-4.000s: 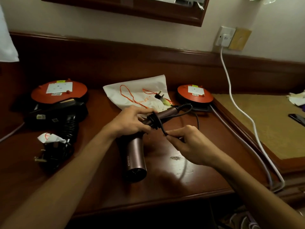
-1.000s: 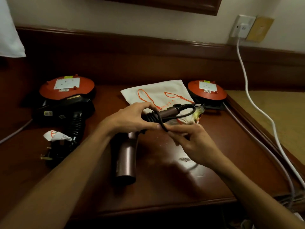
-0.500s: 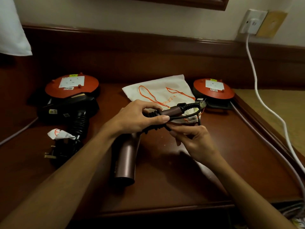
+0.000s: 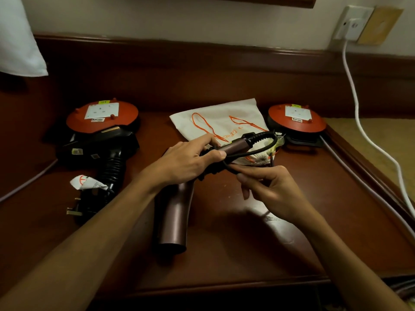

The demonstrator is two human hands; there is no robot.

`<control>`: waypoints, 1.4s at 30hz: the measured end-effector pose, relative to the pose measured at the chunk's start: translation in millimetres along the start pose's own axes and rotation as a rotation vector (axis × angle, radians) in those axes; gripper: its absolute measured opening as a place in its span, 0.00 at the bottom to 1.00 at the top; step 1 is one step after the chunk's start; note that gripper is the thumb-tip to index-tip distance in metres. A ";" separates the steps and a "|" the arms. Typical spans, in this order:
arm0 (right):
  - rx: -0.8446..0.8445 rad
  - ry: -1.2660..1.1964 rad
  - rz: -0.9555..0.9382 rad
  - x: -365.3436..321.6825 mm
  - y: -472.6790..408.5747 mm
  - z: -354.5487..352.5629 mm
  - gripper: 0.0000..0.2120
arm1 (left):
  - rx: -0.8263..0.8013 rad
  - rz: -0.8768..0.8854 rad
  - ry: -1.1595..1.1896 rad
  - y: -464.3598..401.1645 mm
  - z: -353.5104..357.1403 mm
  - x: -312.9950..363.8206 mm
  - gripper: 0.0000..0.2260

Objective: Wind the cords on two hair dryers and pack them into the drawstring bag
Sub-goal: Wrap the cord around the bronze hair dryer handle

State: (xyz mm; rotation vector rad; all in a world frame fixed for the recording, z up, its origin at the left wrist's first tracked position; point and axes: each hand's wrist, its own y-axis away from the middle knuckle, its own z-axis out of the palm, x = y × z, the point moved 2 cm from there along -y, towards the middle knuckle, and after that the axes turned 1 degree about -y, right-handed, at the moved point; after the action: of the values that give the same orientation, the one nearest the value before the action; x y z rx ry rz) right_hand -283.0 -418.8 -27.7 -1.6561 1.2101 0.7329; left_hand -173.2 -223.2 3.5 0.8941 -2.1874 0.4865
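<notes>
A bronze-pink hair dryer [image 4: 174,218] lies mid-table, barrel toward me, handle pointing up and right. My left hand [image 4: 187,162] grips the handle over coils of its black cord [image 4: 251,151]. Just right of it, my right hand [image 4: 267,189] pinches a loop of that cord under the handle. Behind them lies the white drawstring bag [image 4: 224,117] with orange strings, flat on the table. A black hair dryer [image 4: 105,151] rests at the left with its cord bunched and its plug [image 4: 75,209] near a paper tag.
Two red cord reels stand at the back, one left [image 4: 102,114] and one right [image 4: 296,120]. A white cable [image 4: 357,113] drops from the wall socket [image 4: 351,24] along the table's raised right edge. A grey cable [image 4: 359,176] runs from the right reel.
My right hand has carried the cord loop around under the handle toward my left hand, adding to the coils. The plug end now lies over the bag. My view has shifted slightly closer.
</notes>
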 end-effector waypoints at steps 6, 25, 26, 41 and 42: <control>-0.112 -0.038 0.280 22.9 -5.1 -10.4 0.15 | -0.009 0.021 -0.172 -0.3 4.1 5.3 0.17; -0.567 0.602 0.510 -37.3 -88.6 -28.4 0.09 | -0.220 0.073 -0.777 -15.2 40.3 23.3 0.34; -0.506 0.606 0.525 -41.0 -84.7 -24.1 0.09 | -0.210 0.079 -0.803 -16.1 41.5 23.3 0.35; -0.086 0.378 0.103 -51.6 11.9 -10.6 0.15 | -0.159 -0.060 -0.238 -21.2 1.8 8.1 0.33; -0.070 0.341 0.079 -43.9 18.2 -10.3 0.18 | -0.181 -0.049 -0.208 -19.3 -0.2 7.9 0.34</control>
State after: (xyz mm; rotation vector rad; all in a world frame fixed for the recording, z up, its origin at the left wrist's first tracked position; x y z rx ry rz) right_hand -315.5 -412.8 7.9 -1.8511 1.5101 0.5587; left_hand -163.1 -239.9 10.8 0.9318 -2.3462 0.1739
